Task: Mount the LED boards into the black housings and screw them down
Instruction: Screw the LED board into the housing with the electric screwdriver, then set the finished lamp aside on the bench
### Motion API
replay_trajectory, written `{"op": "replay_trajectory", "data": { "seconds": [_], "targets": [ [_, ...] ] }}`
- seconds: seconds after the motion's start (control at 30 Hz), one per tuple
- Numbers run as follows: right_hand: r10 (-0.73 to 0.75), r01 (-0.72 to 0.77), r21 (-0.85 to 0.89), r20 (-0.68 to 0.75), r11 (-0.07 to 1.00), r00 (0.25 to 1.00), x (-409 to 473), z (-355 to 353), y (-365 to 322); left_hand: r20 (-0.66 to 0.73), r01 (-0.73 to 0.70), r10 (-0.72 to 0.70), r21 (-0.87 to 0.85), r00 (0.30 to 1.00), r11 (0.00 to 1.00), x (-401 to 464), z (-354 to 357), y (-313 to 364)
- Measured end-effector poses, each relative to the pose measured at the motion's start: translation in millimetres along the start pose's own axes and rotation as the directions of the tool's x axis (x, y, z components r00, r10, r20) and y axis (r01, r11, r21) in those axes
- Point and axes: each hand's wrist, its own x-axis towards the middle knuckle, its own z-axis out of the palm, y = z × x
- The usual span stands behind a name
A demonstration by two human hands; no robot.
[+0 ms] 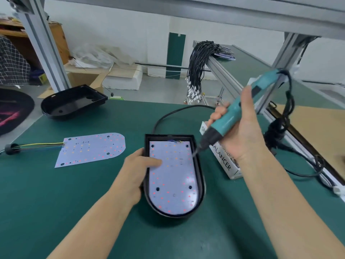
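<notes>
Head view: right hand [240, 131] grips screwdriver [231, 116].

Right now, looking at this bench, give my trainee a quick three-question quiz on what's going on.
1. True or false: the left hand presses the board seated in the housing.
2. What does the right hand hold?
3. The spare board lies: A) in the empty housing, B) flat on the mat, C) on the box.

Key: 1 true; 2 the screwdriver; 3 B.

"12V" on loose LED board [91, 148], "ALANCER" on white box [225, 162] side
</notes>
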Motion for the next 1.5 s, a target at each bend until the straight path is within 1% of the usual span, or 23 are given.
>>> {"op": "replay_trajectory", "data": {
  "seconds": [0.07,0.17,0.23,0.33,0.37,0.4,0.47,0.5,0.53,0.57,0.63,0.7,0.8,0.87,0.93,1.0,1.1,1.2,1.23,1.27,1.33,1.4,1.5],
  "targets": [
    [0.065,-0.095,-0.238,-0.130,0.967,0.989,-6,-7,3,-0.008,-0.007,0.007,-0.086,1.000,0.996,0,-16,7],
    [0.048,-0.177,-0.580,-0.232,0.795,0.972,-17,-15,22,-0.005,-0.008,0.007,-0.182,1.000,0.983,0,-39,17],
    [0.050,-0.217,-0.739,-0.241,0.638,0.969,-23,-15,38,0.011,0.007,-0.005,-0.216,1.000,0.976,0,-49,23],
    [0.103,-0.307,-0.859,-0.291,0.409,0.951,-26,-16,60,0.044,0.004,0.007,-0.241,0.999,0.970,1,-57,31],
    [0.083,-0.314,-0.901,-0.303,0.300,0.949,-26,-16,64,0.065,-0.015,0.031,-0.244,0.997,0.970,0,-58,34],
    [0.038,-0.314,-0.938,-0.312,0.143,0.949,-25,-15,67,0.082,-0.038,0.060,-0.247,0.995,0.968,0,-60,37],
    [-0.080,-0.311,-0.914,-0.300,-0.262,0.950,-23,-11,66,0.087,-0.094,0.120,-0.252,0.989,0.963,0,-67,43],
    [-0.114,-0.296,-0.858,-0.274,-0.420,0.955,-23,-8,64,0.081,-0.125,0.149,-0.248,0.985,0.961,1,-71,47],
    [-0.115,-0.271,-0.806,-0.249,-0.526,0.962,-22,-5,61,0.078,-0.151,0.175,-0.245,0.981,0.958,2,-75,51],
    [-0.097,-0.242,-0.761,-0.231,-0.601,0.968,-21,-2,59,0.079,-0.168,0.193,-0.248,0.978,0.954,3,-79,55],
    [-0.074,-0.189,-0.689,-0.193,-0.700,0.978,-18,3,53,0.094,-0.188,0.220,-0.265,0.971,0.946,5,-84,62],
    [-0.148,-0.177,-0.689,-0.103,-0.703,0.984,-11,6,44,0.137,-0.197,0.243,-0.283,0.960,0.939,7,-86,66],
    [-0.314,-0.091,-0.774,0.143,-0.626,0.939,17,9,26,0.191,-0.206,0.264,-0.280,0.945,0.938,6,-84,70],
    [-0.290,-0.010,-0.774,0.225,-0.633,0.930,46,10,20,0.238,-0.202,0.270,-0.277,0.933,0.939,4,-81,71],
    [-0.219,0.013,-0.713,0.233,-0.701,0.947,75,9,20,0.281,-0.198,0.277,-0.277,0.919,0.940,2,-75,75],
    [-0.167,0.014,-0.661,0.210,-0.750,0.963,99,3,23,0.356,-0.185,0.290,-0.300,0.888,0.936,1,-69,78],
    [-0.098,-0.022,-0.682,0.073,-0.731,0.993,127,-9,21,0.453,-0.210,0.350,-0.331,0.820,0.920,2,-62,83],
    [0.053,0.048,-0.673,0.013,-0.738,0.998,137,-16,12,0.448,-0.227,0.360,-0.324,0.818,0.918,4,-57,86],
    [0.067,0.056,-0.681,0.011,-0.730,0.998,137,-19,7,0.433,-0.230,0.360,-0.325,0.826,0.917,6,-56,87],
    [0.036,0.037,-0.693,0.017,-0.720,0.999,137,-24,-1,0.394,-0.234,0.363,-0.337,0.844,0.912,9,-57,86],
    [-0.150,-0.074,-0.727,0.040,-0.682,0.988,134,-33,-27,0.286,-0.227,0.343,-0.369,0.895,0.901,15,-59,84],
    [-0.317,-0.209,-0.737,0.007,-0.643,0.948,130,-49,-62,0.202,-0.210,0.311,-0.405,0.929,0.890,20,-61,79],
    [-0.348,-0.355,-0.709,-0.163,-0.609,0.923,115,-78,-117,0.052,-0.225,0.276,-0.446,0.960,0.866,22,-62,77]
  ]
}}
